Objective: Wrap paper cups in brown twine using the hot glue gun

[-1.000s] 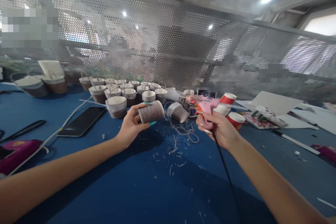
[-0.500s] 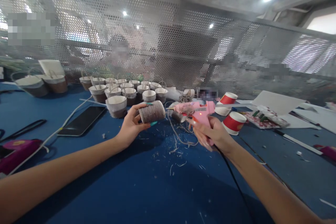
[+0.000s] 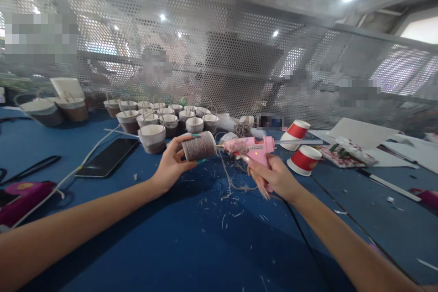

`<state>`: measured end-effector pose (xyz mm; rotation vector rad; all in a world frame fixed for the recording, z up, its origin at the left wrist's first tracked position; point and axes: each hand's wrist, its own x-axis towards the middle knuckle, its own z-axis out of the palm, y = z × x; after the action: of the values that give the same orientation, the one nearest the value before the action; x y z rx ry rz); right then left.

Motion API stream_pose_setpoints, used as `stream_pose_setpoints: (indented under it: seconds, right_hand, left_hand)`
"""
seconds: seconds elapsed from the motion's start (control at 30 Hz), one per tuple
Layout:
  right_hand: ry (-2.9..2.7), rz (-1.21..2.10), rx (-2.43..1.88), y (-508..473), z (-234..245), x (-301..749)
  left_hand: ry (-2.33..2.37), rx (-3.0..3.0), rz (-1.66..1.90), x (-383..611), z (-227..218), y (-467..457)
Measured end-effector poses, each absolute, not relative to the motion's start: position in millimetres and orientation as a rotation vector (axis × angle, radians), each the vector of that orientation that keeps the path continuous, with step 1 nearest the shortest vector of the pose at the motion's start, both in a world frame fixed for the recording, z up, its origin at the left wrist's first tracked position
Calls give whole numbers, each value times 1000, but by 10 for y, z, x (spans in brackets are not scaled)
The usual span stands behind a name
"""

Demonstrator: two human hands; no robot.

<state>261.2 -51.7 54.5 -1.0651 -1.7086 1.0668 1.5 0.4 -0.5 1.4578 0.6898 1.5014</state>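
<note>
My left hand (image 3: pixel 170 167) grips a twine-wrapped cup (image 3: pixel 198 145), held on its side above the blue table (image 3: pixel 191 242). My right hand (image 3: pixel 275 178) is closed round the handle of a pink glue gun (image 3: pixel 255 148). The gun's nozzle points left and touches, or nearly touches, the right end of the wrapped cup. A black cord runs from the gun back along my right arm. Loose twine (image 3: pixel 236 178) hangs and lies below the gun, among small scraps.
Several finished wrapped cups (image 3: pixel 160 121) stand in a cluster behind my left hand. A black phone (image 3: pixel 106 157) with a white cable lies at left. Two red paper cups (image 3: pixel 301 146) lie at right, near white card sheets (image 3: pixel 359 134). A perforated metal screen (image 3: pixel 219 64) backs the table.
My right hand has brought the glue gun leftward from near the red cups until its nozzle meets the wrapped cup. The left hand has held the cup nearly still.
</note>
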Motion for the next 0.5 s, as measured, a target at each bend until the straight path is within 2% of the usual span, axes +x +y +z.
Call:
stream_pose_setpoints:
  seconds: [0.5]
  right_hand:
    - [-1780, 1004, -1132, -518, 577, 2641]
  left_hand:
    - [729, 1467, 1487, 22, 21, -27]
